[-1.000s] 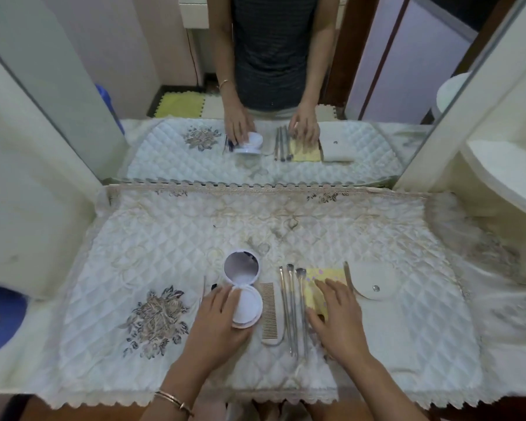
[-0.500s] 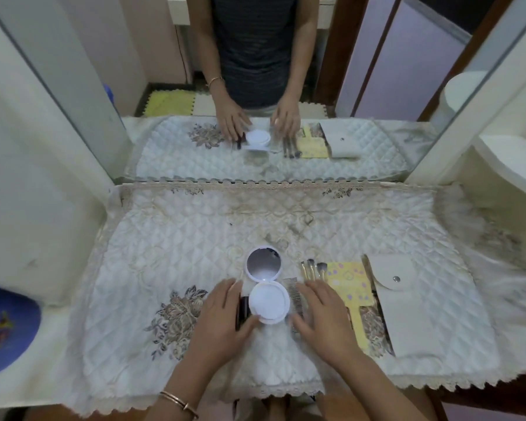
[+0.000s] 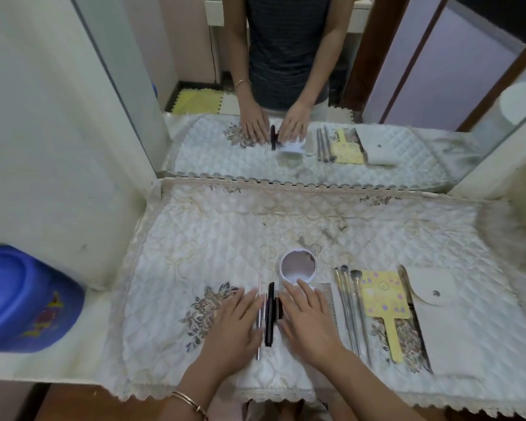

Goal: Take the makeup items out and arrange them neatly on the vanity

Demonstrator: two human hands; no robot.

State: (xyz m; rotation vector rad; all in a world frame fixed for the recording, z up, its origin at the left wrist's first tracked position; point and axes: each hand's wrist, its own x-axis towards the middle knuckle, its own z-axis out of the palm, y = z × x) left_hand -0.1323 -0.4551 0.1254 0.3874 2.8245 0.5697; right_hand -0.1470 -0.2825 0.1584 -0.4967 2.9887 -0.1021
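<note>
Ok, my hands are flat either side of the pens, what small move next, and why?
Probably slide the black tube and thin pencils until their lower ends line up: they lie side by side between the left hand and right hand, but end unevenly.

Your vanity (image 3: 73,364) carries a quilted cover (image 3: 225,232). On it, left to right: thin sticks (image 3: 258,350), black tube (image 3: 270,314), open compact (image 3: 298,266), comb (image 3: 327,294), three brushes (image 3: 351,308), yellow hand mirror (image 3: 380,296), white pouch (image 3: 444,326).
</note>
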